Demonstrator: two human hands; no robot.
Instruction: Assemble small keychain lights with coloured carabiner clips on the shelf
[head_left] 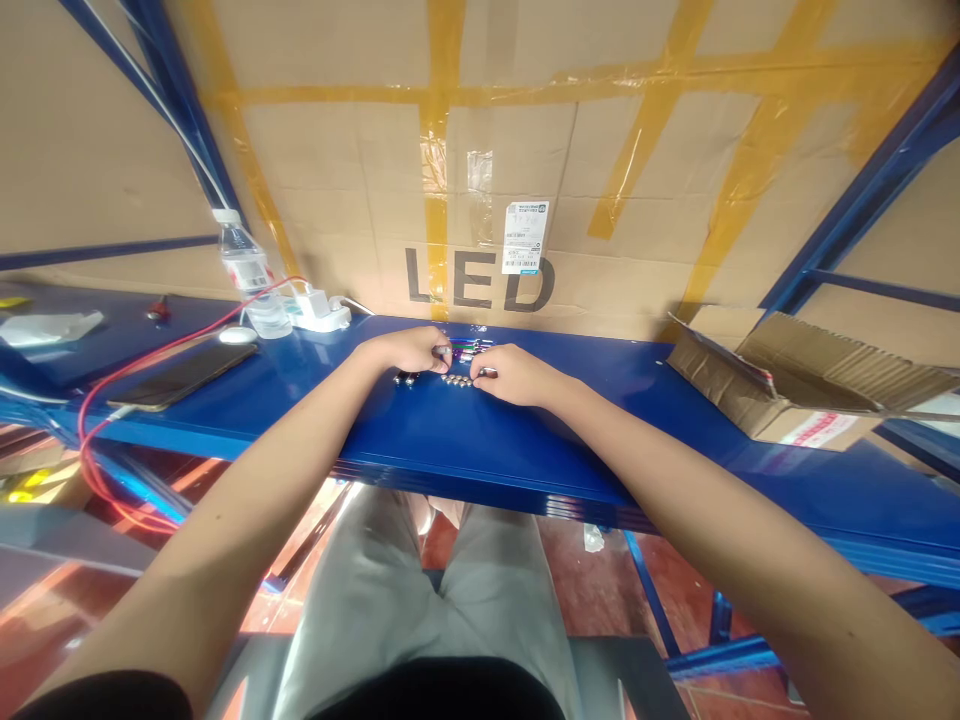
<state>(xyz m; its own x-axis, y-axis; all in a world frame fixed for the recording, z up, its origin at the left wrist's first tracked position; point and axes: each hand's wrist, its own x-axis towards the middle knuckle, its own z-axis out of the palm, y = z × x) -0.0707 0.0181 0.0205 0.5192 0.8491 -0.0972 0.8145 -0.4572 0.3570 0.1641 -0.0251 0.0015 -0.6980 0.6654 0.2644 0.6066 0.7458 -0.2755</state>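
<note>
We see a person in a black top (442, 690), its plain dark cloth showing as a rounded patch out from the counter's (442, 440) near edge. A black sleeve (112, 695) with a curved hem shows high on the left arm (262, 490), toward the counter's left end. Below the near edge we find pale grey trousers (352, 600), loose in the legs and softly creased at the lap. The left grip (411, 350) and the right grip (517, 375) are bare hands on slim, bare forearms, and we notice a small spot on each forearm.
</note>
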